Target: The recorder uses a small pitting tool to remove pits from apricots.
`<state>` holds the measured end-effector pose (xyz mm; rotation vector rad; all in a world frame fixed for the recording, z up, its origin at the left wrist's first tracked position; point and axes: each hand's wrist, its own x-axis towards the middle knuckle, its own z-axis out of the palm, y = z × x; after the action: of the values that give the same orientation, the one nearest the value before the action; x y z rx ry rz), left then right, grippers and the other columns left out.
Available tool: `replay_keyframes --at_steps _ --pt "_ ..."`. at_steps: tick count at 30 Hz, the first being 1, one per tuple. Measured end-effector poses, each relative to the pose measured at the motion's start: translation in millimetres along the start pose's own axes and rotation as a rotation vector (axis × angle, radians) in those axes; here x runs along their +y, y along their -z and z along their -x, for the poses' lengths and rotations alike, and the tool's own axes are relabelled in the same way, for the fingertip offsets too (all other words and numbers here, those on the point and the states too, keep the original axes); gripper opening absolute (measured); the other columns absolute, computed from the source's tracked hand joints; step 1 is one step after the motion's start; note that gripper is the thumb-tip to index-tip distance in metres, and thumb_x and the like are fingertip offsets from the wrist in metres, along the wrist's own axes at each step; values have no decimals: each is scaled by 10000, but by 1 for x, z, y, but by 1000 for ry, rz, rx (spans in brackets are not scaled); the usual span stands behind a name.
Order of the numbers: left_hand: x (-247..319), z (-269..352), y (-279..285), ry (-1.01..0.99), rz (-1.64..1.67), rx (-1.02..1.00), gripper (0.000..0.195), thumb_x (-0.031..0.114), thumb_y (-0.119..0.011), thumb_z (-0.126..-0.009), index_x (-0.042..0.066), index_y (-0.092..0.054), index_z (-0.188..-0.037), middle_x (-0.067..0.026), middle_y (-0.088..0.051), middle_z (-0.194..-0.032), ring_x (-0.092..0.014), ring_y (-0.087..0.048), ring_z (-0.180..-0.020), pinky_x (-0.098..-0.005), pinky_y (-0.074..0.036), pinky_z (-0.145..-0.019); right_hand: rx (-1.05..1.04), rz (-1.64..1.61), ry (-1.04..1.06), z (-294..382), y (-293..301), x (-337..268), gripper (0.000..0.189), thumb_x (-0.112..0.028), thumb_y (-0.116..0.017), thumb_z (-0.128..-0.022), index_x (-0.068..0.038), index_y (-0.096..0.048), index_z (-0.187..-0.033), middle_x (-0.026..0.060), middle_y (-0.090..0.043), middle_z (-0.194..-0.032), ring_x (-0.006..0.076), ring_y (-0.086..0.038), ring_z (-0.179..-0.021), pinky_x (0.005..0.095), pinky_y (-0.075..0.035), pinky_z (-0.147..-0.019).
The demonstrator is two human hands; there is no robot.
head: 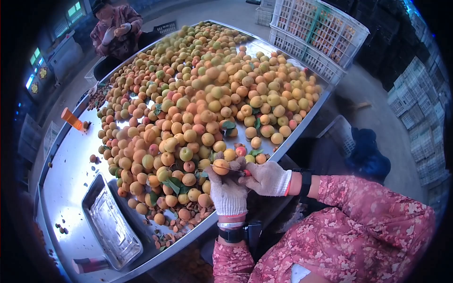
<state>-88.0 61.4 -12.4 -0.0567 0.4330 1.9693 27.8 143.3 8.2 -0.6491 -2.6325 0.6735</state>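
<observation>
In a white knit glove with grey-brown fingers, my left hand [229, 196] grips a yellow-orange apricot [221, 169] above the table's near edge. My right hand [269, 179], gloved alike, holds a small knife [246, 173] with a red handle. Its thin blade lies across the apricot; how deep it cuts cannot be seen. Just beyond both hands spreads a large heap of apricots [191, 136], yellow, orange and some greenish, with green leaves [173, 185] among them. Below and left of my left hand, halved pieces and pits [166, 240] are scattered along the edge.
The steel table [70, 187] has a raised rim. On its left stand a metal tray [111, 226], an orange cup [72, 119] lying tilted, and a dark-pink cylindrical object [90, 264]. Stacked plastic crates [311, 39] stand beyond the right corner. Another gloved person [118, 32] sits across the table.
</observation>
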Motion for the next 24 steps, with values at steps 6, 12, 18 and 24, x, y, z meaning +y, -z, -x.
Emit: replay_keyframes --at_steps 6,12,18,24 --pt "-1 -4 4 -196 -322 -3 582 513 -442 -979 77 -436 -1365 -126 -545 -1257 -262 -550 -1107 -409 -471 -945 -13 -45 -45 -3 3 -5 331 -386 -579 -918 -58 -548 -890 171 -606 -621 384 -628 -593 469 -496 -527" --pt "1 -6 1 -34 -32 -68 630 522 -426 -981 83 -347 -1426 -124 -506 -1303 -263 -535 -1153 -404 -440 -994 -43 -48 -66 -5 -1 -5 349 -403 -558 -926 -55 -543 -903 173 -610 -628 388 -633 -608 479 -500 -540" --pt "-2 -5 -2 -167 -301 29 638 559 -399 -975 74 -388 -1389 -126 -528 -1276 -275 -535 -1154 -411 -450 -978 -69 -39 -80 -4 0 -8 344 -399 -558 -928 -56 -536 -914 174 -616 -642 388 -637 -619 479 -500 -544" --pt "8 -1 -10 -56 -87 -67 627 556 -434 -967 70 -427 -1363 -129 -565 -1211 -275 -555 -1097 -398 -460 -943 -67 -6 -43 -4 -1 -3 338 -381 -591 -907 -48 -538 -900 172 -607 -623 373 -633 -606 459 -492 -529"
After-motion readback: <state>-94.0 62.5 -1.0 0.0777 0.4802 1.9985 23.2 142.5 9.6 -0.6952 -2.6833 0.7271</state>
